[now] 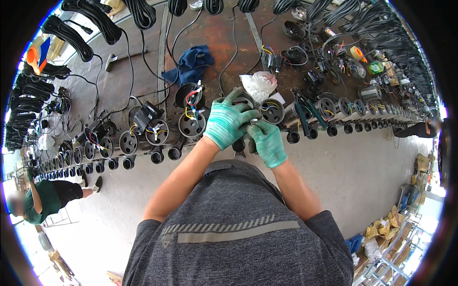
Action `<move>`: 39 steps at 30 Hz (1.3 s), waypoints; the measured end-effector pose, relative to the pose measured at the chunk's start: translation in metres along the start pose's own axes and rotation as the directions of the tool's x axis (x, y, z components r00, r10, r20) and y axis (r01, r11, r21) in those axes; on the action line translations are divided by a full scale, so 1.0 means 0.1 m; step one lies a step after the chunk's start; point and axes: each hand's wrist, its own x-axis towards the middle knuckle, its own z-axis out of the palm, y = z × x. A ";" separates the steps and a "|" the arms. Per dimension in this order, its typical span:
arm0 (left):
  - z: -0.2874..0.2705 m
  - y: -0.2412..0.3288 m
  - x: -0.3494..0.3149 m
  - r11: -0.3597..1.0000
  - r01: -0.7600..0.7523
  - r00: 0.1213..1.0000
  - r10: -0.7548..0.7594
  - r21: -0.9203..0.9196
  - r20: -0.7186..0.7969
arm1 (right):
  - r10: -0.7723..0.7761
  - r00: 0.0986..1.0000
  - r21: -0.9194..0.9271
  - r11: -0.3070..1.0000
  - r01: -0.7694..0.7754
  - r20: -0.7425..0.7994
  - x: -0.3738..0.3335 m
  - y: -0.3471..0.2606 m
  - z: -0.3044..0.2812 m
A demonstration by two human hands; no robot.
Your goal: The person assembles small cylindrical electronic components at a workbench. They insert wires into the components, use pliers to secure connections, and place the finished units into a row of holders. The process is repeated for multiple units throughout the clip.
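Both my hands wear green-and-white knit gloves and meet at the near edge of the workbench. My left hand [226, 120] has its fingers curled over a round black housing [246, 99], which it mostly covers. Close against it, my right hand [268, 144] is closed in a pinch. A small pale bit shows by its fingertips, too small to name. Right of my hands sits another round black housing [272, 111] with yellow and blue wires inside. A crumpled white plastic bag [259, 86] lies just beyond them. Dark green-handled pliers [302, 114] rest to the right.
Similar housings [192, 125] with loose wires line the bench edge on both sides. Coiled black cables [140, 14] lie along the far edge, some leads crossing the bench [210, 62]. A blue cloth [193, 64] lies ahead. A person in green [43, 200] is at far left.
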 end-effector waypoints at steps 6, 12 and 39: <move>0.00 -0.06 0.10 0.997 0.078 0.997 -0.078 -0.011 -0.022 | -0.276 0.957 -0.096 0.954 0.284 0.093 -0.49 -0.36 0.00; 0.02 -0.01 0.08 0.998 0.062 0.998 -0.062 -0.012 0.020 | 0.022 0.991 0.186 0.982 -0.046 0.129 -0.37 -0.34 -0.49; -0.11 -0.01 0.11 0.971 0.132 0.991 -0.124 -0.201 0.049 | -0.246 0.962 -0.628 0.733 0.263 0.116 -0.17 -0.28 -0.27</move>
